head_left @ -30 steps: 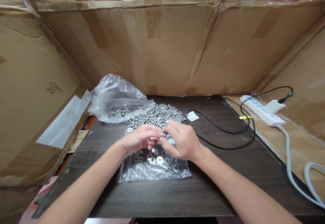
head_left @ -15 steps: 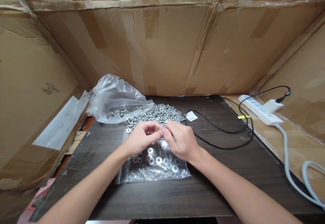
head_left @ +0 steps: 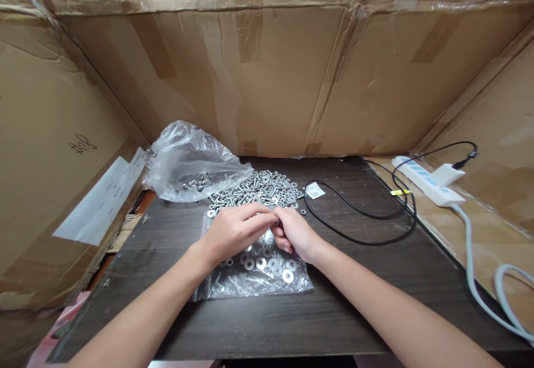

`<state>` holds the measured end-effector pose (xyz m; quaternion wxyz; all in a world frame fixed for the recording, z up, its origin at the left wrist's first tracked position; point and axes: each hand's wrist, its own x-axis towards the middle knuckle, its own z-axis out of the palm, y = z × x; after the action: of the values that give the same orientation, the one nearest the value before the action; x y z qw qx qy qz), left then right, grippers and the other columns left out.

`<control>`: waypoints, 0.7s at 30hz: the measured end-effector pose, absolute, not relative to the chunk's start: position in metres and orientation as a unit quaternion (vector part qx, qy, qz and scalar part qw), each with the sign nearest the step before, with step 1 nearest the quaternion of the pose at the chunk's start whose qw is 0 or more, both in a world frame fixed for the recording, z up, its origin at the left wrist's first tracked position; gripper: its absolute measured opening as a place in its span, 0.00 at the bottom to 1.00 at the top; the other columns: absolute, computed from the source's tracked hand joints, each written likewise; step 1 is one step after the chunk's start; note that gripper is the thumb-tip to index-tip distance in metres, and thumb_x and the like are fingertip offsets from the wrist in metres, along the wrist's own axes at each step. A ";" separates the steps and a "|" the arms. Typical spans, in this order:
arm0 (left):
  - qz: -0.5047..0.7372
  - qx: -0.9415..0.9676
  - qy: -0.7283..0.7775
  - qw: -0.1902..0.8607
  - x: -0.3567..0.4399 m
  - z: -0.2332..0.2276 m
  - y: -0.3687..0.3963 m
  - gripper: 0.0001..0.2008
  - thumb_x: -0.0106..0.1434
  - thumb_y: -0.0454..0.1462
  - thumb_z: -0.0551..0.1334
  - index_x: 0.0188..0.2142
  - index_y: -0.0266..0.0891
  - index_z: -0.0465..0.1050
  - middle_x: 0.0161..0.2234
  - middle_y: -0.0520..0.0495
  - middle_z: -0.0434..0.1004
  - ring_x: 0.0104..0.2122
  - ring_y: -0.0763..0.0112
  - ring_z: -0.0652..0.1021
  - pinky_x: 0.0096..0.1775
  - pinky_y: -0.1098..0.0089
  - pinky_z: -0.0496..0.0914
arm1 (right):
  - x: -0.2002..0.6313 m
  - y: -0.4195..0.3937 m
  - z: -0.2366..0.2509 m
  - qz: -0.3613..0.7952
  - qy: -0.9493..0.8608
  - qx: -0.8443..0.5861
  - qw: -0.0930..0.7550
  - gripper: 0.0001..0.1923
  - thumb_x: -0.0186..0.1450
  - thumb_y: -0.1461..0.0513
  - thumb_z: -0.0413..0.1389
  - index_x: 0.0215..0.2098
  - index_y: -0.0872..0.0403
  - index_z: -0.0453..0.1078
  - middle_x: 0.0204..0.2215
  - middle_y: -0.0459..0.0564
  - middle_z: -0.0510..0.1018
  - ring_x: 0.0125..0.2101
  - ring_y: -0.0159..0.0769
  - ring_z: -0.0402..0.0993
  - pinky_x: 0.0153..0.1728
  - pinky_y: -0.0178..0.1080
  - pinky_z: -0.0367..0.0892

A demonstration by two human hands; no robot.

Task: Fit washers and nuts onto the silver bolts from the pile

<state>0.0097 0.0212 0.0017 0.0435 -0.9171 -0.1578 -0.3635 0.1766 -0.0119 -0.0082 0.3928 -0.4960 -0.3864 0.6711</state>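
Your left hand [head_left: 237, 232] has rolled palm-down over the last half second, and your right hand [head_left: 297, 234] has turned so its curled fingers show beneath. Under them lies the flat clear bag [head_left: 250, 289] with washers [head_left: 287, 276], whether on or inside it is unclear. Above the bag's far part, both hands' fingertips close on a small metal part [head_left: 276, 222], too hidden to identify. Should either pinch slacken while turning, that piece could fall onto the bag and blend with the washers, or bounce into the hardware pile [head_left: 267, 187] just beyond the bag. Farther left of it sits a crumpled plastic sack [head_left: 187, 154].
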 end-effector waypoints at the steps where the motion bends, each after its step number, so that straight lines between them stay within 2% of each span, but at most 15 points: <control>1: -0.362 -0.918 -0.157 0.044 0.010 0.002 0.021 0.06 0.69 0.33 0.59 0.43 0.39 0.73 0.39 0.49 0.80 0.34 0.74 0.80 0.32 0.75 0.72 | 0.177 -0.012 -0.008 0.680 -0.376 -0.494 0.390 0.15 0.61 0.60 0.44 0.17 0.51 0.53 0.11 0.37 0.53 0.08 0.23 0.46 0.09 0.30 0.44; 4: -0.357 -0.920 -0.158 0.039 0.009 0.001 0.021 0.05 0.69 0.33 0.59 0.43 0.38 0.73 0.38 0.49 0.80 0.34 0.74 0.79 0.32 0.75 0.72 | 0.177 -0.012 -0.009 0.693 -0.363 -0.498 0.373 0.16 0.63 0.60 0.44 0.18 0.51 0.52 0.11 0.36 0.52 0.09 0.24 0.45 0.10 0.30 0.44; 6: -0.357 -0.919 -0.165 0.026 0.009 0.001 0.021 0.06 0.69 0.33 0.59 0.43 0.38 0.74 0.38 0.49 0.80 0.34 0.74 0.79 0.32 0.75 0.71 | 0.177 -0.012 -0.010 0.684 -0.387 -0.505 0.358 0.19 0.66 0.57 0.43 0.17 0.51 0.51 0.10 0.37 0.51 0.09 0.25 0.45 0.11 0.31 0.45; 8: -0.358 -0.913 -0.194 -0.022 0.009 0.000 0.022 0.06 0.68 0.33 0.59 0.41 0.38 0.75 0.37 0.49 0.79 0.32 0.74 0.78 0.32 0.74 0.70 | 0.179 -0.013 -0.009 0.620 -0.462 -0.526 0.354 0.25 0.69 0.51 0.41 0.16 0.51 0.51 0.10 0.39 0.52 0.11 0.26 0.48 0.14 0.33 0.48; 11: -0.353 -0.866 -0.297 -0.192 0.010 0.003 0.024 0.05 0.65 0.36 0.62 0.38 0.38 0.76 0.34 0.49 0.78 0.27 0.76 0.74 0.32 0.73 0.69 | 0.184 -0.017 -0.007 0.380 -0.624 -0.566 0.382 0.29 0.71 0.49 0.38 0.15 0.52 0.53 0.13 0.44 0.58 0.17 0.29 0.57 0.22 0.35 0.53; 14: -0.283 -0.764 -0.383 -0.435 0.008 0.008 0.028 0.08 0.63 0.40 0.64 0.36 0.38 0.78 0.31 0.50 0.76 0.27 0.76 0.72 0.31 0.73 0.68 | 0.189 -0.020 -0.003 0.167 -0.721 -0.540 0.401 0.22 0.72 0.53 0.42 0.24 0.53 0.60 0.22 0.47 0.68 0.23 0.31 0.62 0.27 0.36 0.54; 17: -0.206 -0.641 -0.384 -0.632 0.006 0.013 0.032 0.11 0.60 0.43 0.65 0.32 0.36 0.77 0.26 0.52 0.70 0.25 0.77 0.67 0.27 0.76 0.64 | 0.193 -0.021 0.000 0.061 -0.775 -0.492 0.392 0.13 0.67 0.54 0.48 0.30 0.54 0.63 0.27 0.48 0.70 0.26 0.33 0.63 0.27 0.36 0.54; 21: -0.152 -0.545 -0.361 -0.741 0.003 0.018 0.030 0.14 0.55 0.44 0.69 0.26 0.35 0.73 0.23 0.54 0.61 0.24 0.78 0.60 0.22 0.79 0.54 | 0.194 -0.019 -0.001 -0.015 -0.816 -0.430 0.386 0.08 0.62 0.58 0.51 0.29 0.53 0.62 0.24 0.46 0.68 0.24 0.32 0.61 0.25 0.36 0.54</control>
<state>0.0032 0.0297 0.0184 -0.7412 -0.5453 -0.3606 -0.1524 0.1936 -0.0193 -0.0005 0.3855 -0.4299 -0.8163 -0.0146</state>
